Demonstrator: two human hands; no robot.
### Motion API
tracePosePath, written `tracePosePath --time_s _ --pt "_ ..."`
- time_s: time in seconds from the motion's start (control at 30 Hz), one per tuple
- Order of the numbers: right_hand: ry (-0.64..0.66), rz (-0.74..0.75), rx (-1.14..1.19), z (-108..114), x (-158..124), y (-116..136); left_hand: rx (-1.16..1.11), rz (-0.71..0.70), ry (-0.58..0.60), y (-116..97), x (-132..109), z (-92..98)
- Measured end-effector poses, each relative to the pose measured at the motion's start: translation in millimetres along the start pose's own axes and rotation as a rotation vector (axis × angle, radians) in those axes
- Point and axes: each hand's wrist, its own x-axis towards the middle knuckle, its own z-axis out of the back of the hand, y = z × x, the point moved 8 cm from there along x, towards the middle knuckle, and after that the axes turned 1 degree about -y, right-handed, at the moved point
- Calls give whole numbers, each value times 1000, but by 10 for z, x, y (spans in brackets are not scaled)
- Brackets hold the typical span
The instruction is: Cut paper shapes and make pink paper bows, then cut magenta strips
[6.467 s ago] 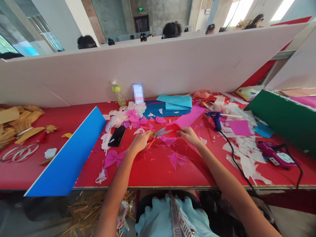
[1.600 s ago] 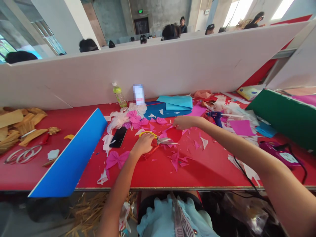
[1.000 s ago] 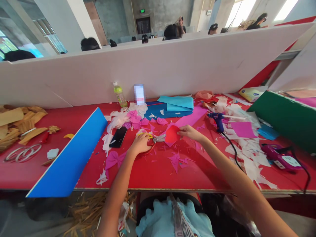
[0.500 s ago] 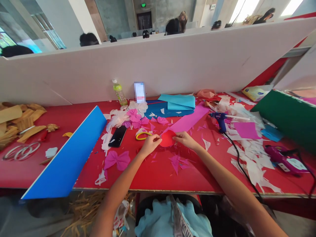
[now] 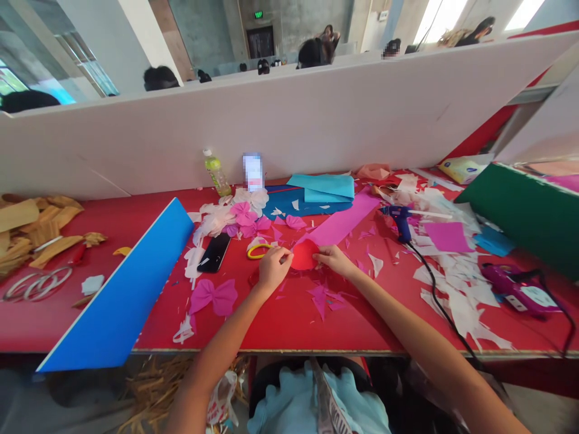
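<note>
Between my two hands is a round piece of red paper (image 5: pixel 304 255), held up just above the red tabletop. My left hand (image 5: pixel 274 267) pinches its left edge, and my right hand (image 5: pixel 333 260) pinches the right edge. Yellow-handled scissors (image 5: pixel 259 251) lie just left of my left hand, partly hidden by it. A magenta paper strip (image 5: pixel 346 222) runs behind the red piece. Magenta scraps (image 5: pixel 320 299) are scattered in front of my hands, and a pink paper bow shape (image 5: pixel 214 296) lies to the left.
A blue board (image 5: pixel 122 289) slants up at left beside a black phone (image 5: pixel 214 252). Behind stand a bottle (image 5: pixel 218 173) and a lit phone (image 5: pixel 253 172) against the white partition (image 5: pixel 280 120). At right are a corded glue gun (image 5: pixel 400 220), white scraps and a green board (image 5: pixel 520 211).
The view has shifted slightly. My hands still hold the red paper by both edges, with hardly any movement.
</note>
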Motion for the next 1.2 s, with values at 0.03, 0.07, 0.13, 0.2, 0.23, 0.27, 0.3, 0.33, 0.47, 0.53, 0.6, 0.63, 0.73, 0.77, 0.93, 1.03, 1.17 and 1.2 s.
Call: tracePosePath --time_s 0.03,0.07,0.13,0.2,0.23,0.27,0.3,0.33,0.47,0.53,0.6,0.63,0.73,0.77,0.93,1.03,1.17,1.2 --pt "-2 -1 -2 -2 3 -7 18 5 4 -3 -2 -1" --pt "-4 0 -4 -4 5 -13 25 14 9 1 -3 -2" --pt "-7 7 -9 -10 9 -25 21 30 14 15 -1 -5" --pt "-6 17 -15 -16 12 -36 25 40 14 29 6 0" --pt "-8 21 -17 -15 14 -41 29 45 19 38 11 1" --pt "-11 24 -19 -12 15 -46 31 52 28 50 17 0" --pt "-15 25 -19 -7 16 -50 25 62 40 64 22 -4" --pt "-19 26 -19 -1 17 -53 9 72 54 79 28 -10" --pt "-41 36 -17 24 20 -43 -120 115 97 136 47 -46" --pt "-46 43 -18 28 16 -28 -182 134 110 152 54 -63" --pt "-47 47 -26 32 8 -9 -193 149 124 161 57 -60" --pt "-48 48 -30 36 3 -1 -153 147 137 161 57 -50" --pt "-70 56 -53 78 -6 19 160 102 227 164 45 -5" --pt "-87 66 -64 103 -6 26 287 87 270 180 34 8" --pt "-243 118 -140 319 6 36 540 91 490 290 -57 13" --pt "-338 109 -130 463 -4 25 535 102 586 306 -113 -3" --pt "-397 102 -91 587 -37 51 545 95 557 336 -85 111" --pt "-399 101 -87 601 -43 60 571 86 514 349 -55 167"
